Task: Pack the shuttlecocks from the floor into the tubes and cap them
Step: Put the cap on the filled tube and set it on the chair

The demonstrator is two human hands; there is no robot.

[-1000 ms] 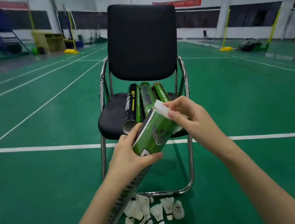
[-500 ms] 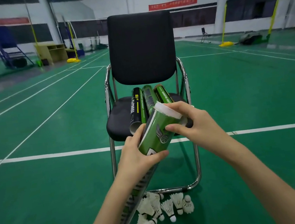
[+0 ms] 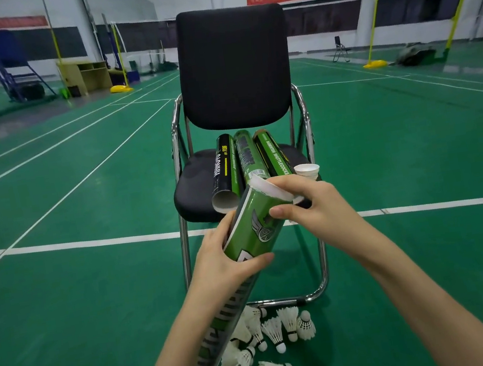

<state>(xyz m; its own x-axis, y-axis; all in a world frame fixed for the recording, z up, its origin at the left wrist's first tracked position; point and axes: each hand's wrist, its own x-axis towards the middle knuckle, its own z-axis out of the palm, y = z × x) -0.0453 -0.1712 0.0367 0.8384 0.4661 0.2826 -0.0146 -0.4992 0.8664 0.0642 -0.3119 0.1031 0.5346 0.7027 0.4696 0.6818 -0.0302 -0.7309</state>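
Observation:
My left hand point(image 3: 225, 261) grips a long green shuttlecock tube point(image 3: 250, 234) near its top, the tube slanting up from under my forearm. My right hand point(image 3: 315, 209) holds the white cap point(image 3: 267, 188) on the tube's upper end, thumb on the green wall and fingers curled over the rim. Several white shuttlecocks point(image 3: 273, 332) lie scattered on the floor in front of the chair. Three more tubes point(image 3: 246, 160), one black and two green, lie side by side on the chair seat.
A black padded chair point(image 3: 233, 69) with a chrome frame stands straight ahead on the green court floor point(image 3: 79, 298). A stack of white caps point(image 3: 307, 171) sits on the seat's right side. Net posts, a wooden desk and a blue stand are far behind.
The cap has gone from tilted on the rim to sitting over the tube's end under my right hand. The camera has drawn closer and the white caps on the seat have come into view.

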